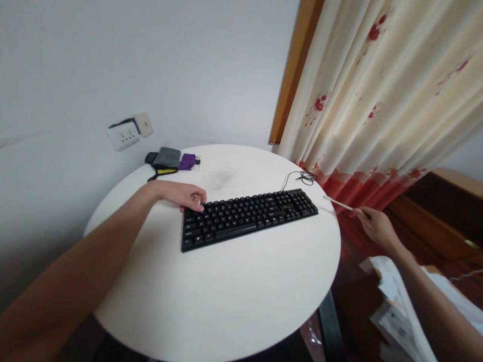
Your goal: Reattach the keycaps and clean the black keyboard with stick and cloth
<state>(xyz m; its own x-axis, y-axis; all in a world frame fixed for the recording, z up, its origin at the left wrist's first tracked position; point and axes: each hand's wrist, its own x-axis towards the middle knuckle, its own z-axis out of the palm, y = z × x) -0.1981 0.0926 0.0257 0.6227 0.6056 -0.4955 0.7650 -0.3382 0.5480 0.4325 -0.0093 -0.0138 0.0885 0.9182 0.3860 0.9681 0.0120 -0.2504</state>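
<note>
A black keyboard [241, 216] lies slightly askew on a round white table [211, 296]. My left hand [184, 195] is at its far left corner, thumb over the top keys and fingers curled at the edge, gripping it. Off the table's right edge, my right hand [375, 226] is closed around a thin white stick [341, 203] with a small rounded tip and a dark part near the fingers. The stick points left toward the keyboard's right end, with a gap between them. Its exact kind is not clear.
A coiled black cable [307, 177] lies behind the keyboard. Folded grey and purple cloth items [168, 158] sit at the back left, below a wall socket [124, 134]. A flowered curtain [339, 100] hangs at right. White plastic bags [396, 301] are below my right arm.
</note>
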